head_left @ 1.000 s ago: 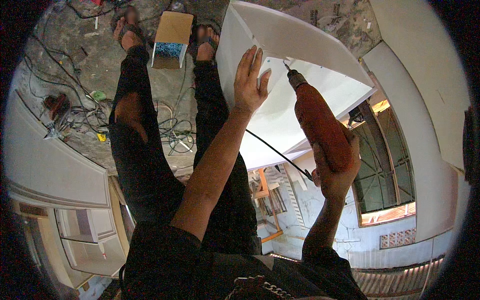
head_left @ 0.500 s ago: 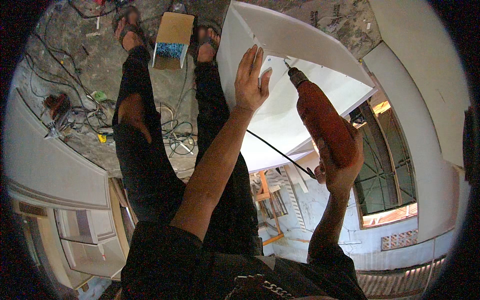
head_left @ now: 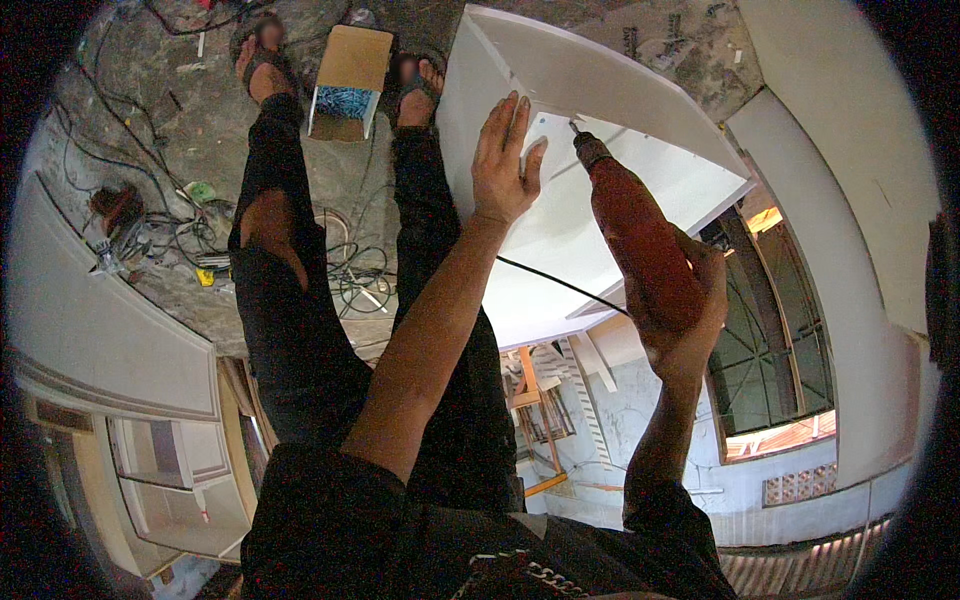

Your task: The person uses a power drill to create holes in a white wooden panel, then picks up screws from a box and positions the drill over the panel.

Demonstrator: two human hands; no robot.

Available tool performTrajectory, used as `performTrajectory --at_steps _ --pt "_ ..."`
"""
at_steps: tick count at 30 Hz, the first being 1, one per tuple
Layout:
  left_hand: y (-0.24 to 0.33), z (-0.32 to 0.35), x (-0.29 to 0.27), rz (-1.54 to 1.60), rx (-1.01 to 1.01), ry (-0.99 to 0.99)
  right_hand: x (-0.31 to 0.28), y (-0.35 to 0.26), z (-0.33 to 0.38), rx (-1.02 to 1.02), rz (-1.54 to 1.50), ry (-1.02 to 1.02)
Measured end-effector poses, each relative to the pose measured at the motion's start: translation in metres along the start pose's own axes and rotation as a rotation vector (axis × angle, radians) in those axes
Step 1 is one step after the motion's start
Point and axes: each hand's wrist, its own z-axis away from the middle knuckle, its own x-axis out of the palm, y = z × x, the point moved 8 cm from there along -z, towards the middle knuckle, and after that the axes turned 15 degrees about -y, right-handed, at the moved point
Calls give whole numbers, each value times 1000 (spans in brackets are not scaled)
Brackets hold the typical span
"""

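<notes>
My right hand [head_left: 690,310] grips a red corded power drill [head_left: 645,240] by its rear. The drill's bit points away from me, at the inner corner of a white panel box [head_left: 560,230]; whether the tip touches a panel I cannot tell. My left hand [head_left: 503,165] lies with its fingers stretched out against the box's left side panel [head_left: 468,80], left of the drill's chuck. A black cord [head_left: 560,283] runs from near my right hand across the white surface toward my legs.
Between my feet stands an opened cardboard box [head_left: 343,103] full of blue small pieces, likely fasteners. Tangled cables [head_left: 355,275] lie on the concrete floor at left, beside a yellow object [head_left: 205,276]. White cabinet panels [head_left: 120,330] stand at far left, and a tall pale panel [head_left: 820,230] at right.
The drill and my right hand have shifted slightly, and the cord near that hand hangs differently. My left hand stays almost where it was.
</notes>
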Motion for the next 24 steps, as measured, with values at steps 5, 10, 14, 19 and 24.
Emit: performTrajectory --at_steps 5,10,14,19,24 --pt "-2 1 -1 -5 -19 -7 -1 -12 -3 -64 129 -35" --pt "-1 -1 0 -20 -25 -24 -8 2 -4 -109 101 -32" --pt "0 0 -1 1 -18 -16 -6 2 -5 -114 106 17" --pt "0 0 0 -18 -34 -42 -7 2 -6 -82 99 -3" --pt "1 -1 0 -39 -4 -33 -4 0 -5 -65 91 -68"
